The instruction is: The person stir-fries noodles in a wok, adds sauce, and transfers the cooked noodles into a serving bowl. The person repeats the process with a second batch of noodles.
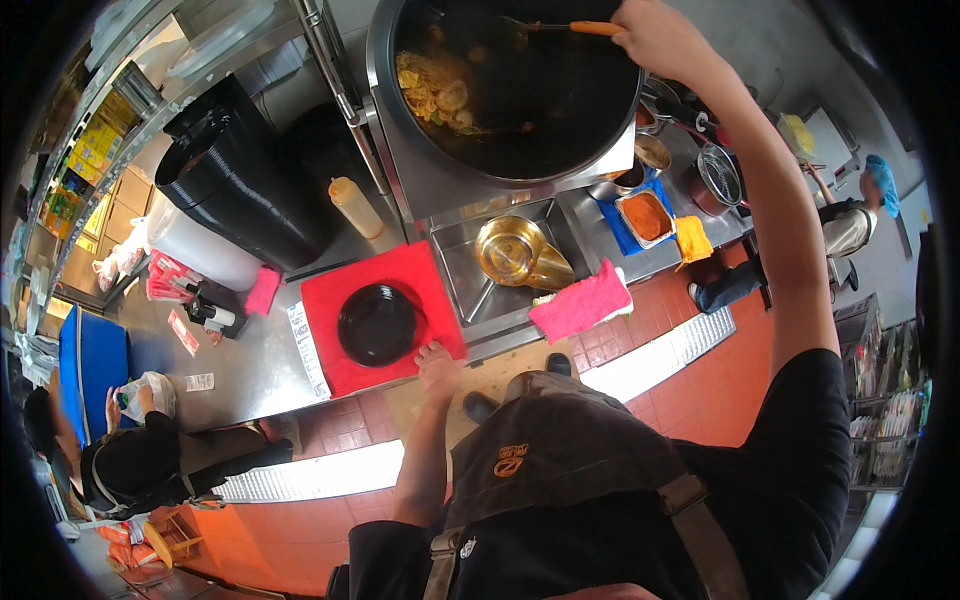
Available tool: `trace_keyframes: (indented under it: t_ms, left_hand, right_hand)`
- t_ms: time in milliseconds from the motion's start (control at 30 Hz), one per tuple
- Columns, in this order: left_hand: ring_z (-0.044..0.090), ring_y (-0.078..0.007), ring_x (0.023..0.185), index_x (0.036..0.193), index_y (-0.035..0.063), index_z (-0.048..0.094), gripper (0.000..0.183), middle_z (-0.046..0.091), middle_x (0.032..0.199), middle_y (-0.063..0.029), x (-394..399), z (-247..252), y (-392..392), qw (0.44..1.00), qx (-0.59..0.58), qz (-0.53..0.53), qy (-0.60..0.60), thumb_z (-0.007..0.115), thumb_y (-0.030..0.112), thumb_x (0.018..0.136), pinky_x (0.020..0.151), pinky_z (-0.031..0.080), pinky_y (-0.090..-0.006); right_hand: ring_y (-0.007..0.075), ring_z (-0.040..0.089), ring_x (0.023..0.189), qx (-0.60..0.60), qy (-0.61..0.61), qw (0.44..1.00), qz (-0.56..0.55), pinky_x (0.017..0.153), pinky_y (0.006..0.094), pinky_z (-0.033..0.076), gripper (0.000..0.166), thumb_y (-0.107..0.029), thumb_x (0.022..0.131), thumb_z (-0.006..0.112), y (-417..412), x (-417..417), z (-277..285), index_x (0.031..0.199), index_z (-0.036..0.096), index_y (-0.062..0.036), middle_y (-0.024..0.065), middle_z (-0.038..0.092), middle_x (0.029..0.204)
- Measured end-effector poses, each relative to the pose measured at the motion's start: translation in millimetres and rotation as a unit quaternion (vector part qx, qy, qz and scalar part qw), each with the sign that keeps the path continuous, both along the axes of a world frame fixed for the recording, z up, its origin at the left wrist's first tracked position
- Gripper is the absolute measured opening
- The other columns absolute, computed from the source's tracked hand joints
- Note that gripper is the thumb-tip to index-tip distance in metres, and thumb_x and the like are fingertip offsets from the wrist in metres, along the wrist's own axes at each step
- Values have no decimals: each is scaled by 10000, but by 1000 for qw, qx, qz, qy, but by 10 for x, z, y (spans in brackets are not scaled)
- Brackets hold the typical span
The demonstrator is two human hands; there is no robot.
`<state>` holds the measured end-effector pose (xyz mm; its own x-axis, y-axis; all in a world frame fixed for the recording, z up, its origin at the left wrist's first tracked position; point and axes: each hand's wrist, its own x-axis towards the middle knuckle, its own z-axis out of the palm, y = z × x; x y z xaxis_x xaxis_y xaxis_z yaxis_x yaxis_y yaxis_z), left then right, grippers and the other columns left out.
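Note:
At the top, my right hand (660, 37) grips the orange handle of a metal cooking utensil (551, 27), whose head is hard to make out in the dark wok (540, 135). Noodles with pieces of vegetable (439, 94) lie against the wok's left side. My left hand (439, 369) rests on the near edge of a red cloth (330, 300), fingers slightly apart and holding nothing. Just beyond its fingertips stands an empty-looking black bowl (376, 325) on that cloth.
A sink (465, 292) holds a gold-coloured metal vessel (510, 251). A pink cloth (581, 307) lies over its front edge. Red-orange seasoning fills a metal pan (646, 217). A squeeze bottle (355, 208) stands left of the wok. Co-workers (135, 465) are at both sides.

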<state>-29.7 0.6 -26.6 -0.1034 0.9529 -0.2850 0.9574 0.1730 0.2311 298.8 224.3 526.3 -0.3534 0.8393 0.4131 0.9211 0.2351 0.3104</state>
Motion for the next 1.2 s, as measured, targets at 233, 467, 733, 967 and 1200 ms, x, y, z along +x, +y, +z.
trace_keyframes:
  t_ms: [233, 467, 733, 967, 1200]
  left_hand:
    - [512, -416, 1215, 1327, -136, 417, 870, 533, 1300, -290, -60, -107, -8, 998, 26, -51, 37, 714, 503, 816, 1028, 416, -490]
    - [448, -454, 1298, 1372, -160, 350, 993, 510, 1322, -344, -60, -16, 68, 999, -39, -25, 20, 784, 491, 761, 1086, 373, -504]
    - [371, -465, 1376, 1433, -151, 265, 1155, 434, 1431, -337, 149, 214, 265, 989, -139, -9, 55, 806, 566, 706, 1139, 327, -491]
    - [299, -464, 1427, 1480, -141, 194, 1170, 342, 1497, -349, 135, 160, 220, 981, -177, 26, 78, 773, 565, 749, 1175, 273, -488]
    - [256, -471, 1449, 1496, -139, 160, 1155, 305, 1516, -360, 289, 186, 204, 974, -196, 55, 96, 760, 541, 780, 1187, 254, -493]
  right_hand:
    - [156, 558, 642, 20, 147, 988, 38, 589, 308, 441, 304, -229, 958, 630, -702, 914, 24, 1145, 694, 2, 119, 573, 718]
    - [123, 590, 683, 113, 344, 932, -9, 631, 261, 473, 322, -210, 930, 693, -1483, 2288, -233, 1175, 703, -1, 62, 685, 803]
    - [329, 715, 809, -44, 384, 894, -226, 743, 411, 548, 205, -142, 882, 630, -776, 3735, -2237, 973, 729, 13, 235, 701, 858]
    - [403, 683, 1004, -168, 360, 849, -348, 864, 483, 554, 258, -170, 857, 618, 265, 3919, -3222, 1035, 721, -15, 250, 699, 1057]
    - [393, 650, 1114, -226, 407, 806, -366, 930, 467, 539, 307, -197, 884, 589, 708, 3901, -3511, 1115, 704, -31, 225, 678, 1177]
